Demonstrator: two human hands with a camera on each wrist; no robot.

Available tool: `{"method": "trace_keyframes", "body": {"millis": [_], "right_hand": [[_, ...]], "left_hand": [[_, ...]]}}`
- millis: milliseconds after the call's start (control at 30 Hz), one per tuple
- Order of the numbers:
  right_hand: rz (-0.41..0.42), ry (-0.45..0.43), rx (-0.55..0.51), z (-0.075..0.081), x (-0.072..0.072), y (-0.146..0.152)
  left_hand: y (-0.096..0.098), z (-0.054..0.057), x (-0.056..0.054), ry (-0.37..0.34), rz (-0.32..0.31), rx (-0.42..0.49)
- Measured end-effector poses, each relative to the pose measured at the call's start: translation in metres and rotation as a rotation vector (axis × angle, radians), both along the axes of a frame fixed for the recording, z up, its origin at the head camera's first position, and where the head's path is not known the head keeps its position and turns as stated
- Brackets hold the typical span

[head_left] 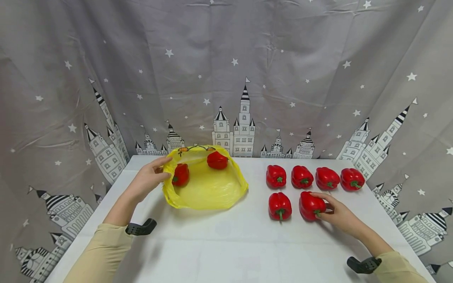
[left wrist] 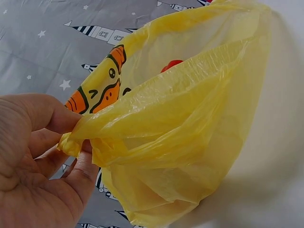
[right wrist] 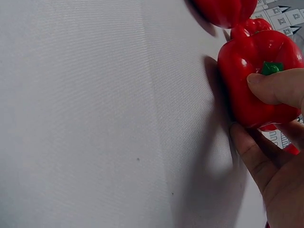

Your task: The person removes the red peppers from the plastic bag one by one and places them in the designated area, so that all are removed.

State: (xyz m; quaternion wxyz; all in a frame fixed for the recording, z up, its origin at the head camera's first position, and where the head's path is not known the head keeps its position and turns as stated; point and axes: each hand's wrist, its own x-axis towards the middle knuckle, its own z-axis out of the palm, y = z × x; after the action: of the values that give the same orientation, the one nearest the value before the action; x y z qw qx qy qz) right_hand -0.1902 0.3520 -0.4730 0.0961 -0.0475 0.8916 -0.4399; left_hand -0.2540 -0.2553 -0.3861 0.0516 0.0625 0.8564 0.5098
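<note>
My left hand (head_left: 146,181) pinches the gathered edge of a yellow plastic bag (head_left: 209,194), with the thumb and fingers closed on a bunched fold (left wrist: 71,142). The bag's mouth is spread wide, and a cartoon print (left wrist: 107,95) shows on its far side. Inside lie two red bell peppers, one by the left wall (head_left: 181,175) and one at the back (head_left: 217,160). On the right, my right hand (head_left: 337,215) grips another red bell pepper (right wrist: 242,61), thumb beside its green stem and fingers around the other side.
Left of the gripped pepper sits a single red bell pepper (head_left: 280,206). Behind it several more stand in a row, from the leftmost pepper (head_left: 276,176) to the rightmost pepper (head_left: 352,179). A grey curtain (head_left: 226,59) with castles and stars hangs behind the white table (head_left: 219,251).
</note>
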Motion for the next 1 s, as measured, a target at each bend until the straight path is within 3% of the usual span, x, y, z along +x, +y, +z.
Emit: {"method": "trace_keyframes", "body": {"millis": [567, 1000], "right_hand": [[0.058, 0.017, -0.007, 0.008, 0.006, 0.009], [0.053, 0.11, -0.038, 0.035, 0.004, 0.01]], "left_hand": [[0.001, -0.003, -0.002, -0.011, 0.002, 0.01], [-0.001, -0.005, -0.003, -0.008, 0.003, 0.008]]}}
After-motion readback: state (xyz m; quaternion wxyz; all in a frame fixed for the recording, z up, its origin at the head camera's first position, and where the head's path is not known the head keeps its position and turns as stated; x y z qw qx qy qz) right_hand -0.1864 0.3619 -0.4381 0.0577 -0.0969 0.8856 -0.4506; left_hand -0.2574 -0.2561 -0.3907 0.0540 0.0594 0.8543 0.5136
